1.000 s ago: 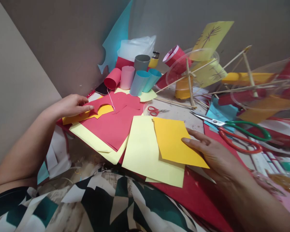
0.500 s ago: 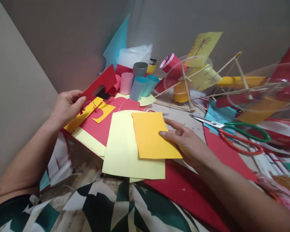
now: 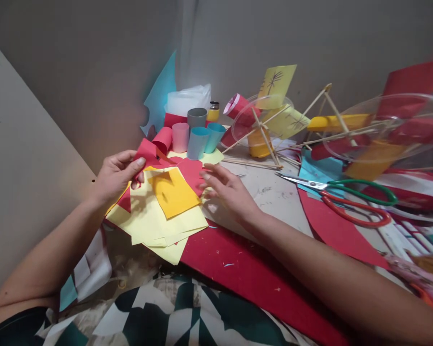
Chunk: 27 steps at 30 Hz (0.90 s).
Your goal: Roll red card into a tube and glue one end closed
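Note:
My left hand (image 3: 120, 175) pinches a piece of red paper (image 3: 146, 153) above the left side of the table. Below it, several pale yellow sheets (image 3: 144, 223) overlap in an untidy pile. On top of them rests an orange-yellow piece of paper (image 3: 176, 194), its upper part shadowed. Just right of that piece hovers my right hand (image 3: 229, 192), fingers apart and nothing in them. Red paper (image 3: 191, 175) shows behind the pile.
Paper tubes in pink, grey and blue (image 3: 198, 142) stand at the back beside a yellow-bodied jar (image 3: 213, 113). A stick frame (image 3: 265, 132) with clear plastic discs stands right of them. Scissors (image 3: 326, 186) with green and red handles lie at right, near several pens (image 3: 397, 240).
My right hand has let go of the orange-yellow paper, which now lies further left on the pale sheets. The pale sheets have shifted left. My left hand has lowered the red paper.

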Tool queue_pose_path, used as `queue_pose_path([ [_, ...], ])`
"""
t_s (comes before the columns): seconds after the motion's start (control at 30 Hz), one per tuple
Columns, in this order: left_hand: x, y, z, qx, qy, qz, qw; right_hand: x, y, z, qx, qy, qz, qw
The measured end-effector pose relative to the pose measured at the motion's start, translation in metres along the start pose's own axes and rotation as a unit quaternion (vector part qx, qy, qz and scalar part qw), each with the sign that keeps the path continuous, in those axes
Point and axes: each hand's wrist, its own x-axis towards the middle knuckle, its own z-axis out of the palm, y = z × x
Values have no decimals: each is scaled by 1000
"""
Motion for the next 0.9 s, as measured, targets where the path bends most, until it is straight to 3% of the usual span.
queue_pose_path([
  [0.17, -16, -2, 48, -32, -160, -32, 986, -11, 0, -3, 97, -86, 135, 982],
  [0.27, -22, -4, 64, 69, -255, -10, 964, -15, -2, -13, 147, -69, 128, 978],
  [0.33, -16, -7, 65, 118, -269, -2, 956, -17, -4, -23, 166, -32, 103, 980],
  [0.4, -1, -11, 58, 169, -233, 5, 958, -21, -5, -37, 168, 3, 86, 982],
  [0.47, 23, -17, 47, 242, -152, 16, 958, -28, -3, -50, 158, 30, 80, 984],
  [0.53, 50, -24, 36, 327, -67, 26, 942, -36, 0, -62, 144, 49, 83, 985],
  [0.6, 75, -33, 29, 401, -21, 22, 915, -46, 3, -71, 129, 62, 88, 986],
  [0.73, 109, -47, 31, 484, 3, 12, 875, -66, 5, -81, 102, 86, 90, 987],
  [0.9, 130, -58, 37, 493, 3, 8, 870, -81, 8, -91, 66, 122, 93, 986],
])
